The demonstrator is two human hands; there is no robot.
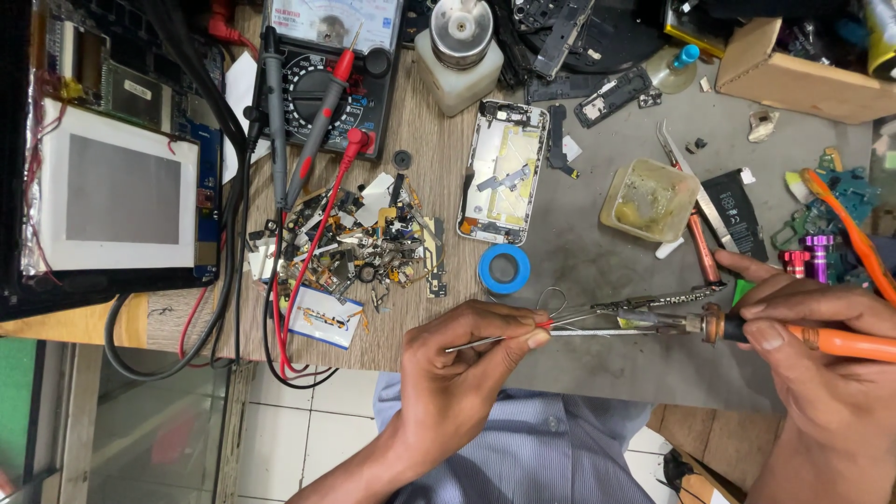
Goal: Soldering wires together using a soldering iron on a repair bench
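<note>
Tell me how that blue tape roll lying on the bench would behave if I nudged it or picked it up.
The blue tape roll lies flat on its side, so a nudge would probably slide it rather than roll it. It looks small and hollow, so likely light. Stood on edge, its round shape could let it roll toward the parts pile.
</note>
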